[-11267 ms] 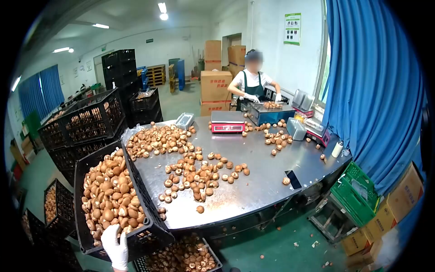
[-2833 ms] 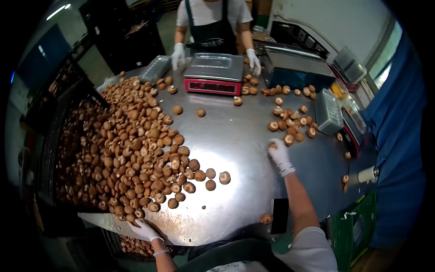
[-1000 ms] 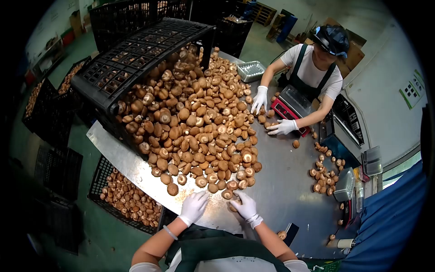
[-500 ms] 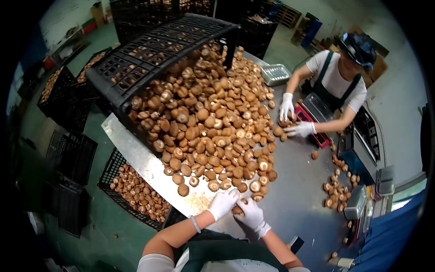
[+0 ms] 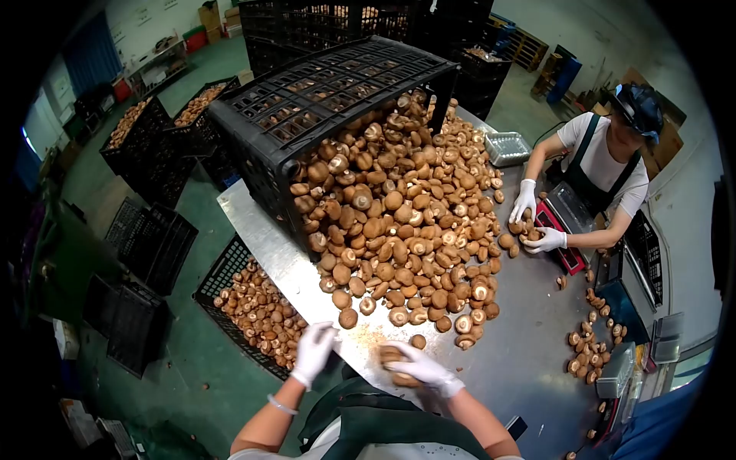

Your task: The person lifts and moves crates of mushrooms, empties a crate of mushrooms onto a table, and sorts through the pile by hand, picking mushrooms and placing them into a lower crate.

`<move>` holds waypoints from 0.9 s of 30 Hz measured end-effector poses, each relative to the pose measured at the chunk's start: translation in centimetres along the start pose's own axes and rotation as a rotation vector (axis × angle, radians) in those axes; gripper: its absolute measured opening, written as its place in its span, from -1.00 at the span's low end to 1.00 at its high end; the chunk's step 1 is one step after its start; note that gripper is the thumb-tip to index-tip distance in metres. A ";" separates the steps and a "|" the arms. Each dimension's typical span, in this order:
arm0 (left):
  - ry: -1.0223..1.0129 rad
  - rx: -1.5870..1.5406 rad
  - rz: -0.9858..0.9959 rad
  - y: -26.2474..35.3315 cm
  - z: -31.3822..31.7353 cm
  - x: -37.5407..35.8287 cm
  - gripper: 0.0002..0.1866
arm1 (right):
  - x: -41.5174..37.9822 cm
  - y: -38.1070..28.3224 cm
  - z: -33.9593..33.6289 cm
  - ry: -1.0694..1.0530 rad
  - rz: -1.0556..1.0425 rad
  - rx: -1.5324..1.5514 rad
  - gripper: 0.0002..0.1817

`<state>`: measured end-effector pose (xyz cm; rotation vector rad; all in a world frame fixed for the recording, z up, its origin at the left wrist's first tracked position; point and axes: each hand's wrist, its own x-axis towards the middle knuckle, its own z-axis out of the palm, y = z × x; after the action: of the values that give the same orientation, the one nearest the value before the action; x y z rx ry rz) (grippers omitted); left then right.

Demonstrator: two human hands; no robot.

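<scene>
My right hand (image 5: 425, 368), in a white glove, is closed around brown shiitake mushrooms (image 5: 392, 357) just above the near edge of the metal table. Slight blur covers them. Over the table's left edge, near a floor crate of mushrooms, my gloved left hand (image 5: 313, 354) has its fingers curled in; what they hold, if anything, is hidden. A large heap of shiitake mushrooms (image 5: 399, 230) spills out of a black plastic crate (image 5: 337, 84) tipped on its side. One loose mushroom (image 5: 417, 341) lies just beyond my right hand.
Below the table's left edge stands a black crate (image 5: 218, 280) filled with mushrooms. Across the table, a co-worker's gloved hands (image 5: 537, 230) gather mushrooms beside a red scale (image 5: 563, 249). Clear plastic trays (image 5: 507, 148) and more loose mushrooms (image 5: 589, 353) lie on the right side.
My hands have come apart: the left moved left to the table edge, while the right stays closed on mushrooms. The camera view has shifted, so the scene sits further right.
</scene>
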<state>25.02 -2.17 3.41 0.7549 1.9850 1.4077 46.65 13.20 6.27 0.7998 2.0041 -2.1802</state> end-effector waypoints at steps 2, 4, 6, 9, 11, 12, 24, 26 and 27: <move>0.167 -0.252 -0.156 -0.1 -3.8 -0.1 -0.68 | 4.2 -2.6 4.2 -0.082 -0.028 0.164 -0.43; 0.362 -0.568 -0.272 -1.2 -8.4 0.5 -0.62 | 8.5 -4.2 8.2 -0.141 -0.050 0.254 -0.41; 0.871 -0.456 -0.152 -5.2 -11.8 1.2 -0.61 | 10.8 -5.3 8.9 -0.114 -0.194 -0.103 -0.35; 1.006 0.168 -0.006 -4.8 -13.7 1.1 -0.62 | 11.7 -5.7 7.8 0.223 -0.463 -0.956 -0.36; 0.818 0.277 0.111 -3.8 -11.5 2.3 -0.61 | 12.3 -3.9 6.5 0.140 -0.402 -1.284 -0.53; 0.739 0.207 0.144 -2.1 -9.5 3.2 -0.58 | 13.0 -1.8 6.0 0.232 -0.576 -1.464 -0.66; 0.325 0.130 0.226 -3.4 3.0 10.7 -0.63 | 11.8 -0.3 3.3 0.472 -0.362 -1.367 -0.48; 0.294 0.093 0.166 -3.9 1.9 10.4 -0.66 | 12.3 0.1 2.9 0.458 -0.346 -1.360 -0.54; 0.279 0.069 0.130 -4.7 1.3 10.3 -0.67 | 12.7 0.6 2.4 0.446 -0.342 -1.337 -0.57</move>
<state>18.55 4.88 -2.83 0.7640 2.2405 1.6010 35.12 14.46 0.41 0.7020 3.1677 -0.2778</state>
